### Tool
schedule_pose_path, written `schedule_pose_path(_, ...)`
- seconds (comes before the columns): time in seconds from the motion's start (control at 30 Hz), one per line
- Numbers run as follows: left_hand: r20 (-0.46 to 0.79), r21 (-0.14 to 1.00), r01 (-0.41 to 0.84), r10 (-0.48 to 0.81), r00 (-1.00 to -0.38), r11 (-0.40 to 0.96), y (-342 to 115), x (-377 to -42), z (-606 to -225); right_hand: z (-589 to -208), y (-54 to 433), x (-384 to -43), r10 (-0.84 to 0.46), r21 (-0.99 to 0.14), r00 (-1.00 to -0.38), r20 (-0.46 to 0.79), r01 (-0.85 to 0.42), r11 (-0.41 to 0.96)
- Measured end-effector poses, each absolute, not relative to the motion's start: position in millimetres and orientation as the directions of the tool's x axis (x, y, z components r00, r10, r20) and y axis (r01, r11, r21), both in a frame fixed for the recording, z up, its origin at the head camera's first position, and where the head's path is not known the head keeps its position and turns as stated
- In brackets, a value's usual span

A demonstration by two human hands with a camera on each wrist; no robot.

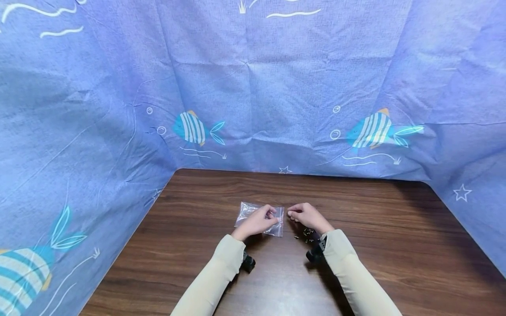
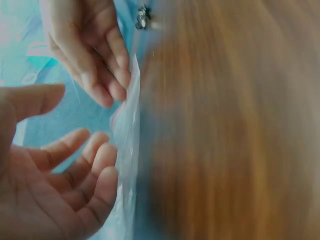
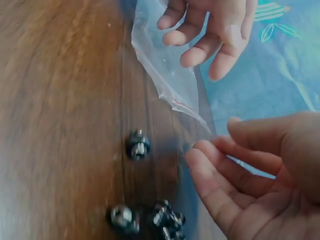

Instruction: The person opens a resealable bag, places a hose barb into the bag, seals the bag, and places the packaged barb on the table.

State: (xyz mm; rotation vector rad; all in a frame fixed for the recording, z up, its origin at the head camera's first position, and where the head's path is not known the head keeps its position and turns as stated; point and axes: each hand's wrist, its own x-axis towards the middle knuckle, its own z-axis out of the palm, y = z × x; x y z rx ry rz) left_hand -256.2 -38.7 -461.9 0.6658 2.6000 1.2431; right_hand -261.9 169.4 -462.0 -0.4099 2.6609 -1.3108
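Note:
A clear zip-lock bag with a red line along its seal lies flat on the table. Over the bag hovers my left hand, its fingers loosely bent and thumb apart, holding nothing. My right hand is just off the sealed end, its thumb and fingertips apart with nothing between them. In the right wrist view, the bag has its edge slightly raised. Small black-and-silver metal pieces lie loose below the right hand, and a single piece sits nearer the bag.
The brown wood-grain table spreads out around both arms. A blue cloth with printed fish hangs behind it and along the sides. Black wrist cameras are strapped under both cream sleeves, low over the tabletop.

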Motion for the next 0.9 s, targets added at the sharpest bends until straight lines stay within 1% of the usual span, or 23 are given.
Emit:
schedule_pose_path(0.1,-0.004,0.813,0.250,0.435,-0.900,0.525,-37.6,-256.0,-466.0,-464.3,165.5,-264.4,-0.308,-0.850,-0.950,-0.056,-0.116,0.514)
schedule_pose_path(0.2,-0.049,0.859,0.171,0.411,-0.910,0.482,-37.7,-255.7,-471.8,-467.2,160.5,-266.8,-0.301,-0.906,-0.947,-0.114,-0.026,0.423)
schedule_pose_path(0.3,-0.073,0.894,0.114,0.393,-0.917,0.433,-37.5,-255.8,-477.2,-469.5,156.5,-268.7,-0.306,-0.939,-0.939,-0.156,0.045,0.340)
schedule_pose_path(0.37,-0.073,0.903,0.101,0.381,-0.922,0.417,-36.8,-256.1,-480.3,-470.8,154.5,-269.9,-0.303,-0.950,-0.936,-0.180,0.085,0.302)
schedule_pose_path(0.5,-0.066,0.905,0.101,0.371,-0.926,0.414,-35.0,-256.5,-484.3,-472.2,152.0,-271.5,-0.287,-0.948,-0.937,-0.200,0.111,0.300)
schedule_pose_path(0.77,-0.027,0.872,0.163,0.379,-0.925,0.461,-33.4,-256.7,-485.4,-472.9,145.5,-273.3,-0.259,-0.925,-0.947,-0.190,0.085,0.370)
schedule_pose_path(0.9,-0.025,0.869,0.170,0.386,-0.922,0.464,-34.0,-256.8,-485.5,-473.7,143.1,-273.9,-0.249,-0.924,-0.948,-0.196,0.094,0.369)
